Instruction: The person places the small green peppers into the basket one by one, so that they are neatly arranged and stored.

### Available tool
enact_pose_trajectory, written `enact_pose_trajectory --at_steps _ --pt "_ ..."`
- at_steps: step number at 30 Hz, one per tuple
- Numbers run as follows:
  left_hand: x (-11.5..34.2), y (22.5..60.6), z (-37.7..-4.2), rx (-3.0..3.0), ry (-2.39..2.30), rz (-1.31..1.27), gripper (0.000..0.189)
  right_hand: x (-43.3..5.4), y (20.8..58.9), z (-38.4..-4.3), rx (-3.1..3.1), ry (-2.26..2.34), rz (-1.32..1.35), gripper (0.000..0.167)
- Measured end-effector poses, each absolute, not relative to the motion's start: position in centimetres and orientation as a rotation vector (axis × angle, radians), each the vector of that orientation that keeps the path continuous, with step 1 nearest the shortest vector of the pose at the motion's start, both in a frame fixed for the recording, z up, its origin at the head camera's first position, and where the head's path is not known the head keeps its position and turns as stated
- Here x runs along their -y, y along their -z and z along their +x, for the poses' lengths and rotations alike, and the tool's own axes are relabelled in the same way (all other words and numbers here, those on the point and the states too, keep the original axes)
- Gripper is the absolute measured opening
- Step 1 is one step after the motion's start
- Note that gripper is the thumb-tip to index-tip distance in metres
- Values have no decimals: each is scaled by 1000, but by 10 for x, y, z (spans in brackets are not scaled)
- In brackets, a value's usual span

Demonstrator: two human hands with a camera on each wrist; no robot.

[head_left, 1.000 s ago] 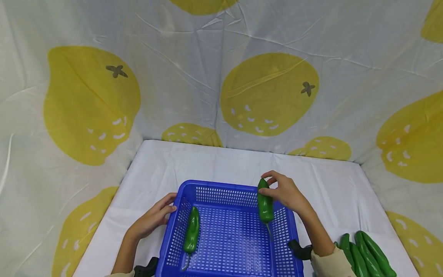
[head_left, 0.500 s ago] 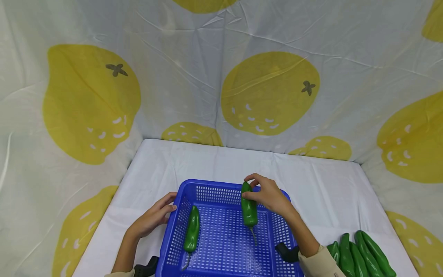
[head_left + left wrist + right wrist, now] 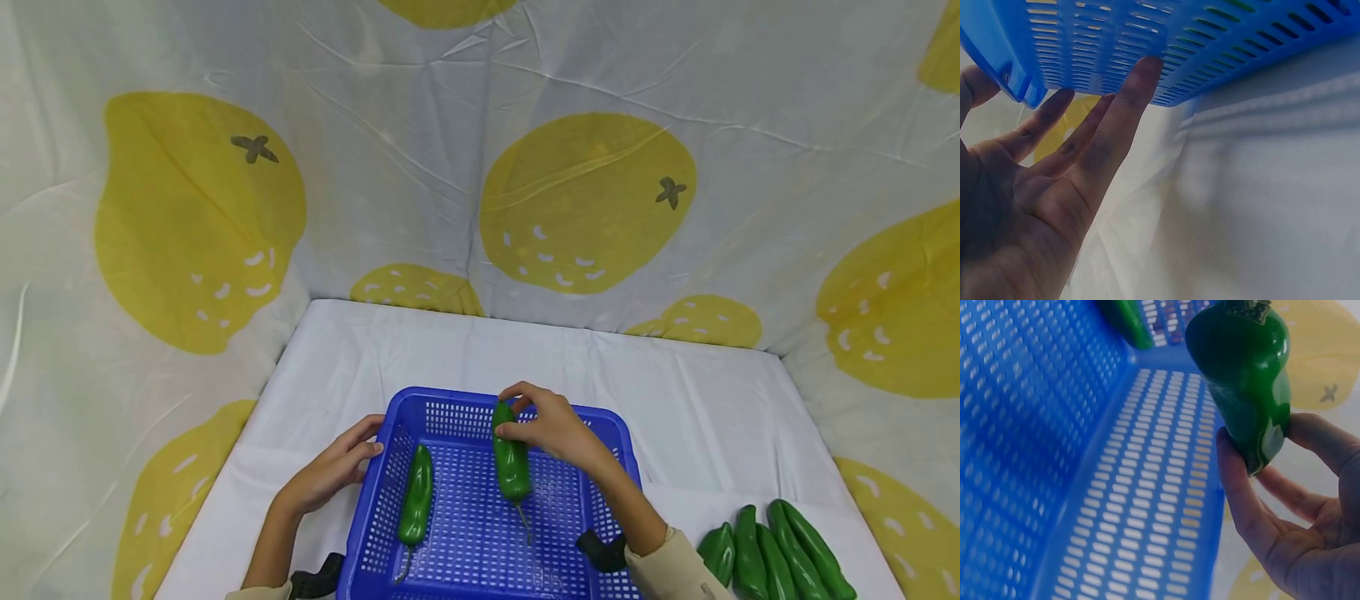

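Note:
My right hand [image 3: 551,429] pinches a green chili pepper [image 3: 512,462] by its tapered end over the middle of the basket, with its stem hanging down toward me. In the right wrist view, thumb and fingertips sit around the tip of that pepper [image 3: 1244,375]. A blue plastic basket [image 3: 622,433] with slotted walls stands below. Another green pepper [image 3: 416,500] lies along the basket's left side. At the left rim rests my left hand [image 3: 326,475]; in the left wrist view its extended fingers lie against the outer wall [image 3: 1204,50].
Several green peppers [image 3: 780,554] lie side by side on the white cloth [image 3: 720,400] to the right of the basket. Lemon-print fabric [image 3: 390,167] rises behind and on both sides. Black wrist bands [image 3: 600,552] show on both arms.
My right hand has carried the pepper leftward from the basket's right wall to over its middle. The left hand, basket and the pepper inside it have stayed put.

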State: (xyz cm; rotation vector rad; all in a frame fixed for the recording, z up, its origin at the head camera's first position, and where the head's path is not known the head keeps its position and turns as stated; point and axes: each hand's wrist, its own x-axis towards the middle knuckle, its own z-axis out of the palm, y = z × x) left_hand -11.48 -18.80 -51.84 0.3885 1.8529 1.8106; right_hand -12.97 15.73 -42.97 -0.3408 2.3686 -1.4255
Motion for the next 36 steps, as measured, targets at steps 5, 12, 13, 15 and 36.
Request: enact_pose_trajectory --at_steps 5,12,13,15,36 --pt "188 519 -115 -1850 -1809 385 46 -146 435 -127 -2329 1423 -347 46" --pt "188 518 -116 -1857 -1809 380 46 -128 447 -121 -2341 1407 -358 47" --pt "188 518 -116 -1858 -1808 381 46 -126 449 -120 -2348 1400 -364 47" --pt "188 517 -116 -1857 -1809 382 46 -120 455 -118 -2365 1383 -380 46" --pt "189 520 -117 -1836 -1814 376 46 -74 518 -96 -2533 1365 -359 47"
